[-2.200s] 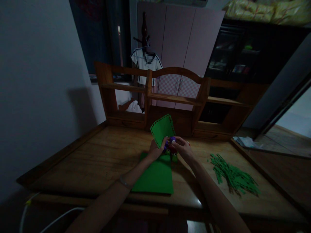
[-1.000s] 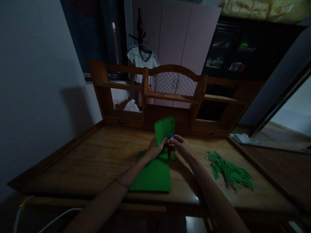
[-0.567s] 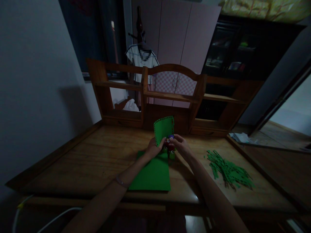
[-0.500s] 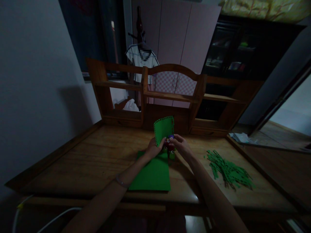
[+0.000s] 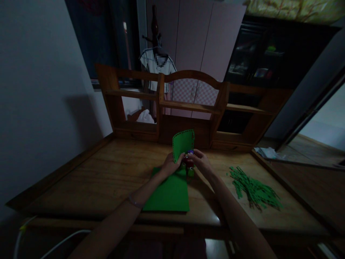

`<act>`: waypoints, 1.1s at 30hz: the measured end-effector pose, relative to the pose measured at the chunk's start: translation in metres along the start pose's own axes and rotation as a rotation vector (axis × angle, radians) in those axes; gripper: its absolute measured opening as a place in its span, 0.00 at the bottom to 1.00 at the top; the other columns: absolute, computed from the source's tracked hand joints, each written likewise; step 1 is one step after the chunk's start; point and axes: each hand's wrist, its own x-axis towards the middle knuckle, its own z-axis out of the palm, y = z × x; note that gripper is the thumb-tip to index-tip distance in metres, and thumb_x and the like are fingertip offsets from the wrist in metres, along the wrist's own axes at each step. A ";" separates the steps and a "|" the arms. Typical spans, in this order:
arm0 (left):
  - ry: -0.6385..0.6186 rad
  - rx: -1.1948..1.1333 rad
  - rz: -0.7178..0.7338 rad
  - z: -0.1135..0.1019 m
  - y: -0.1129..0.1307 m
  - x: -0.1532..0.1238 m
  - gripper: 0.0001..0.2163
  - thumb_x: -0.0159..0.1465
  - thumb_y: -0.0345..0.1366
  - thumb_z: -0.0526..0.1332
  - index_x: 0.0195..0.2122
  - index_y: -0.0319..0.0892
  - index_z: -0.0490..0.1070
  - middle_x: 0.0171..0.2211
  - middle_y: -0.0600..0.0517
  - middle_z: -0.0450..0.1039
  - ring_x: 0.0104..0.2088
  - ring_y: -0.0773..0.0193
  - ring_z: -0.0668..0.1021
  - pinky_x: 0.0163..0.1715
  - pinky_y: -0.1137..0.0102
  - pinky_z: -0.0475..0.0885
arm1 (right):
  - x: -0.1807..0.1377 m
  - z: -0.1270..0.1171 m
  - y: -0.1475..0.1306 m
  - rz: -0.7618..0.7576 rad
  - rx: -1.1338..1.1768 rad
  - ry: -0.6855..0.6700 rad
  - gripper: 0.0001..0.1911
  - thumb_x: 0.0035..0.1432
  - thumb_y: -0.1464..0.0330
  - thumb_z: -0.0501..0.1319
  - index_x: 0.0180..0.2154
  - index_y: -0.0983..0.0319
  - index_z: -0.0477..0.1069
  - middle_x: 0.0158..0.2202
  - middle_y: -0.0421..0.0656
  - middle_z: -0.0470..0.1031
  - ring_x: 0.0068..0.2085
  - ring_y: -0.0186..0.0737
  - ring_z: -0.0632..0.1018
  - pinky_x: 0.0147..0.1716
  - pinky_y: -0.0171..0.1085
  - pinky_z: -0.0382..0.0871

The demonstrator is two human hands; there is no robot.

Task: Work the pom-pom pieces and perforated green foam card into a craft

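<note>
My left hand [image 5: 170, 166] is closed on the lower edge of a green sheet [image 5: 183, 142], held upright and slightly curved. A row of small holes runs along the sheet's border. The fingers of my right hand [image 5: 201, 161] are pinched on a small purple piece [image 5: 191, 152] at the sheet's lower right corner. Just below, between the hands, is a dark red piece [image 5: 190, 163] with small pale round spots. A small light green block [image 5: 191, 172] stands nearer to me. Under my left forearm lie flat green sheets [image 5: 170, 194], seemingly stacked.
Thin green cut strips [image 5: 254, 189] lie heaped on the wooden desk [image 5: 107, 172] at the right. A wooden shelf unit [image 5: 188, 105] rises along the desk's back edge. White cables [image 5: 66, 239] hang at the lower left.
The held green sheet has shifted very slightly to the right. Both hands stay almost where they were, with the same hold.
</note>
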 end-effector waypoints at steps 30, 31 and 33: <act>-0.131 -0.070 -0.177 -0.012 0.026 -0.005 0.17 0.61 0.48 0.56 0.40 0.41 0.76 0.37 0.49 0.79 0.42 0.58 0.79 0.46 0.66 0.73 | 0.000 -0.001 0.000 0.070 -0.077 -0.028 0.16 0.44 0.59 0.70 0.33 0.62 0.73 0.26 0.40 0.73 0.24 0.33 0.71 0.25 0.32 0.64; -0.119 -0.071 -0.180 -0.012 0.025 -0.005 0.18 0.62 0.48 0.56 0.39 0.40 0.76 0.37 0.48 0.79 0.42 0.58 0.79 0.46 0.66 0.73 | -0.001 -0.001 -0.001 0.072 -0.089 -0.048 0.17 0.44 0.59 0.70 0.34 0.62 0.73 0.27 0.40 0.74 0.24 0.32 0.71 0.25 0.32 0.64; -0.074 -0.073 -0.192 -0.010 0.022 -0.004 0.19 0.61 0.50 0.55 0.37 0.40 0.77 0.38 0.48 0.78 0.42 0.57 0.78 0.47 0.65 0.73 | -0.002 -0.001 -0.001 0.067 -0.098 -0.077 0.17 0.45 0.60 0.69 0.36 0.61 0.73 0.29 0.40 0.74 0.25 0.32 0.71 0.26 0.32 0.65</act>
